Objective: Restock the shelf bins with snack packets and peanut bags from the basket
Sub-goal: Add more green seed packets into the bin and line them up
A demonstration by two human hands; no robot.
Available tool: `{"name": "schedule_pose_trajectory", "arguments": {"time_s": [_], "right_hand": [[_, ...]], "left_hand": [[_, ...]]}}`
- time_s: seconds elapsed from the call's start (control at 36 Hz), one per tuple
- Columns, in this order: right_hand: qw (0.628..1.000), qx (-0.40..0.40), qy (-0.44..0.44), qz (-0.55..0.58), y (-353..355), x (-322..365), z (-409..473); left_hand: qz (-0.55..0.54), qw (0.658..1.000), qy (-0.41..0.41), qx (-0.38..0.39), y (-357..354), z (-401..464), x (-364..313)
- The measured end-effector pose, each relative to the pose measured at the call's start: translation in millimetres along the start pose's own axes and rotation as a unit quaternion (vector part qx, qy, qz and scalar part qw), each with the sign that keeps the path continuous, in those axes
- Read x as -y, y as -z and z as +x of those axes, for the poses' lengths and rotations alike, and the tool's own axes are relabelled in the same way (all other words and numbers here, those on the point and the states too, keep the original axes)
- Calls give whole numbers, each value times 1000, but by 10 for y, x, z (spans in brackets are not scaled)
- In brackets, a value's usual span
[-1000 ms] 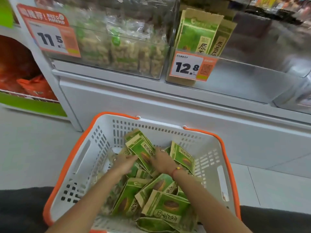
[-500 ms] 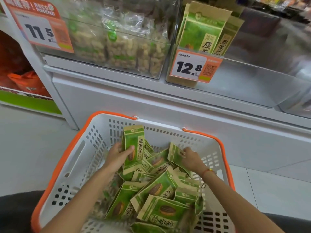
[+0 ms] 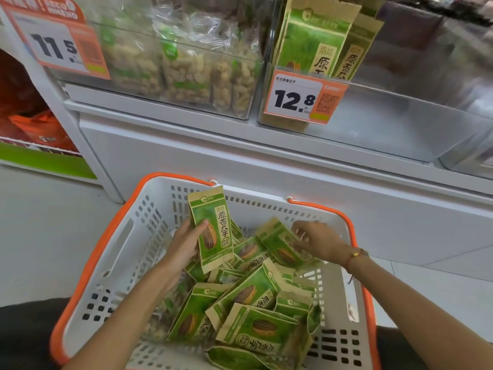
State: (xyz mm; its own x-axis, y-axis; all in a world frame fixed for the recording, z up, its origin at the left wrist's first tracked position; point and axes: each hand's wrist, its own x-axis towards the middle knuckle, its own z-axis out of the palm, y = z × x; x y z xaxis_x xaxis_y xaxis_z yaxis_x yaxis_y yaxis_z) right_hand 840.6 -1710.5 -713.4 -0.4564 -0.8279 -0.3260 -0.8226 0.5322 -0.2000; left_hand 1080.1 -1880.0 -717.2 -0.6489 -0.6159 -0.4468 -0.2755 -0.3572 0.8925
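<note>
White basket [image 3: 125,252] on pale tiled floor [image 3: 48,225] — white shelf unit [image 3: 240,161] behind

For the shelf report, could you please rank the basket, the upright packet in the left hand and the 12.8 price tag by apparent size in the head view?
1. Basket
2. Upright packet
3. 12.8 price tag, though only narrowly smaller than the packet, and it sits farther away.

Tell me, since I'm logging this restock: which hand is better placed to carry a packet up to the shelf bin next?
Left. The left hand already grips an upright green packet, raised above the pile; the right hand only reaches at a packet lying in the basket.
</note>
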Motion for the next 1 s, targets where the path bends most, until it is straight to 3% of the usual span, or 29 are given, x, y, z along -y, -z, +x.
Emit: {"name": "schedule_pose_trajectory", "arguments": {"time_s": [0.08, 0.19, 0.25, 0.36, 0.44, 0.56, 0.64, 0.72, 0.75, 0.92, 1.0], "right_hand": [[984, -63, 22, 167, 215, 203, 35], [885, -46, 35, 462, 360, 662, 32], [864, -21, 33, 501, 325, 881, 28], [854, -16, 26, 520, 219, 1108, 45], [884, -56, 34, 463, 173, 1186, 63], [957, -129, -3, 260, 62, 1174, 31], [995, -36, -12, 89, -103, 999, -52], [985, 162, 64, -7, -304, 826, -163], [978, 193, 79, -28, -358, 796, -187], [982, 151, 94, -63, -337, 800, -171], [982, 173, 72, 31, -232, 758, -117]], "left_hand": [[10, 1000, -3, 12, -25, -31, -61], [-23, 998, 5, 63, -71, -43, -110], [-54, 994, 6, 99, -139, -60, -158], [-70, 996, 23, 40, -202, -66, -178], [3, 999, 19, 28, -187, -99, -157], [16, 1000, 21, 5, -125, -159, -130], [22, 998, 29, -46, -3, -64, -31], [38, 995, 48, -75, 106, -7, -46], [40, 995, 50, -81, 127, 6, -66], [30, 995, 17, -98, 111, 30, -130], [41, 994, -11, -105, 91, 10, -116]]}}
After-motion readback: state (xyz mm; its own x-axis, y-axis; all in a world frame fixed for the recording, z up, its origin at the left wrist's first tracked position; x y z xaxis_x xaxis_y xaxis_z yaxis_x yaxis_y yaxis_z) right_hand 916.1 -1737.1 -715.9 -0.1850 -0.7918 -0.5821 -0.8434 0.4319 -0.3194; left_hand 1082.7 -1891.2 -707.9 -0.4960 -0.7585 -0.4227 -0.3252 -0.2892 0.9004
